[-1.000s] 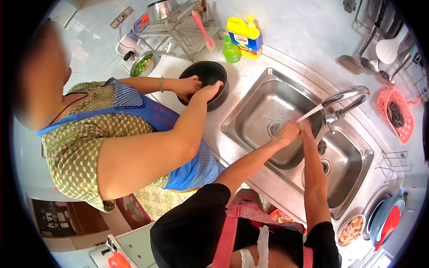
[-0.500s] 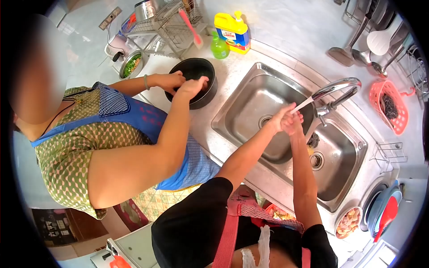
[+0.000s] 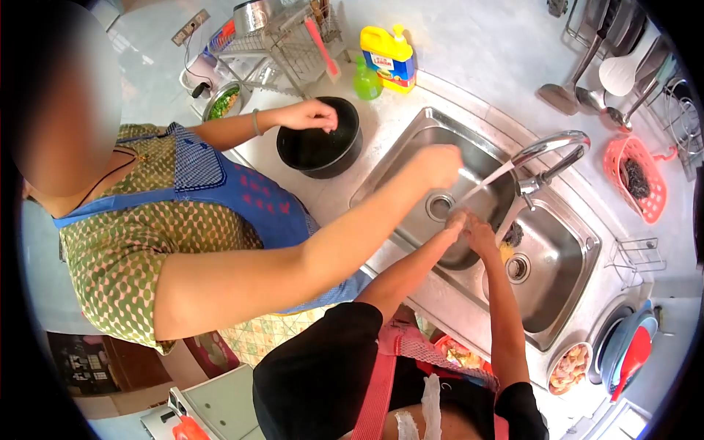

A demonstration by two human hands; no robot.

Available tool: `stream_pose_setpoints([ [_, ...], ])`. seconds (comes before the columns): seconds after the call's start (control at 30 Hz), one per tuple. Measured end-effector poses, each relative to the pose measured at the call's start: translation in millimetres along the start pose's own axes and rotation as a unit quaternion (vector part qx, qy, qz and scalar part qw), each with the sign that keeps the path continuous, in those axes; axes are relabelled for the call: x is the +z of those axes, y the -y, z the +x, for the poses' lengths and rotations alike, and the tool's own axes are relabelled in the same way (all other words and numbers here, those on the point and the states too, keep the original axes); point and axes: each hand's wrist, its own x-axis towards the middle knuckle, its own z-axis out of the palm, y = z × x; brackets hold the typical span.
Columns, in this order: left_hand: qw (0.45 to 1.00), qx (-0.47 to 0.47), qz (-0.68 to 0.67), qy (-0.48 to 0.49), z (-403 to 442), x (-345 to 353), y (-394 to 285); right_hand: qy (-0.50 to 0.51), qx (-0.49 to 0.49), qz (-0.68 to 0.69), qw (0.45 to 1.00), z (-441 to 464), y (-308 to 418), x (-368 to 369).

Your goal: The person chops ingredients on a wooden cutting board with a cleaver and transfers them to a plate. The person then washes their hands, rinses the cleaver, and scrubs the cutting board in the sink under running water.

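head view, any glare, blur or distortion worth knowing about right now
Head view: wide-angle bending curves the counter edge, with black corners; head view: bright highlights on the steel sink and faucet; head view: the co-worker's head is smeared featureless, while their patterned sleeve stays readable.

a kitchen, shown by the double sink (image 3: 557, 290) with its tap (image 3: 548, 143), the cooking pot (image 3: 314, 152) left of the sink, and the spatula (image 3: 559, 99) hung beyond it.
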Motion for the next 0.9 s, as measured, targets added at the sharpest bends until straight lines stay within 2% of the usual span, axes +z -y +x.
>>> stream_pose_setpoints([
  [0.03,0.995,0.034,0.092,-0.014,-21,3,-3,-0.006,-0.035,-0.006,0.999,-12,-4,-6],
  [0.07,0.995,0.032,0.09,-0.013,-31,0,-3,-0.014,-0.071,-0.012,0.997,-23,-9,-12],
  [0.1,0.957,0.089,0.275,0.025,-39,0,-4,-0.042,-0.123,-0.014,0.991,-29,-16,-11],
  [0.13,0.939,0.101,0.326,0.049,-47,0,-5,-0.042,-0.122,-0.016,0.992,-35,-23,-13],
  [0.2,0.893,0.134,0.42,0.093,-66,-1,-8,-0.001,-0.042,0.062,0.997,-57,-25,-33],
  [0.27,0.83,0.175,0.523,0.084,-83,1,-7,-0.079,-0.092,0.074,0.99,-79,-21,-56],
  [0.33,0.824,0.206,0.524,0.062,-97,0,-1,-0.08,-0.052,0.12,0.988,-104,-2,-95],
  [0.37,0.825,0.226,0.514,0.056,-103,1,3,-0.088,-0.048,0.194,0.976,-117,3,-107],
  [0.4,0.827,0.289,0.48,0.048,-113,0,4,-0.109,-0.036,0.267,0.957,-127,3,-116],
  [0.43,0.828,0.247,0.5,0.055,-130,7,-7,-0.097,-0.015,0.257,0.961,-136,-5,-122],
  [0.47,0.791,0.318,0.517,0.083,-86,-2,30,-0.115,0.007,0.268,0.957,-123,-66,-64],
  [0.53,0.811,0.274,0.511,0.081,-112,14,15,-0.188,0.037,0.127,0.973,-151,-72,-50],
  [0.57,0.814,0.246,0.518,0.091,-80,14,33,-0.218,0.053,0.062,0.972,-162,-76,-39],
  [0.6,0.799,0.328,0.488,0.127,-77,16,39,-0.232,0.079,0.016,0.969,-171,-78,-33],
  [0.63,0.835,0.294,0.441,0.148,-76,25,44,-0.255,0.098,-0.019,0.962,-177,-80,-35],
  [0.67,0.821,0.291,0.453,0.192,-88,42,56,-0.182,0.218,-0.003,0.959,-180,-79,-45],
  [0.73,0.818,0.314,0.439,0.197,-119,58,55,-0.296,0.119,-0.016,0.948,-206,-77,-60],
  [0.8,0.823,0.339,0.419,0.179,-144,79,32,-0.346,0.118,0.076,0.928,-224,-62,-86],
  [0.83,0.777,0.326,0.496,0.209,-152,92,19,-0.357,0.131,0.076,0.922,-236,-61,-95],
  [0.9,0.777,0.302,0.51,0.213,-148,118,13,-0.456,0.023,0.294,0.84,-264,-65,-102],
])
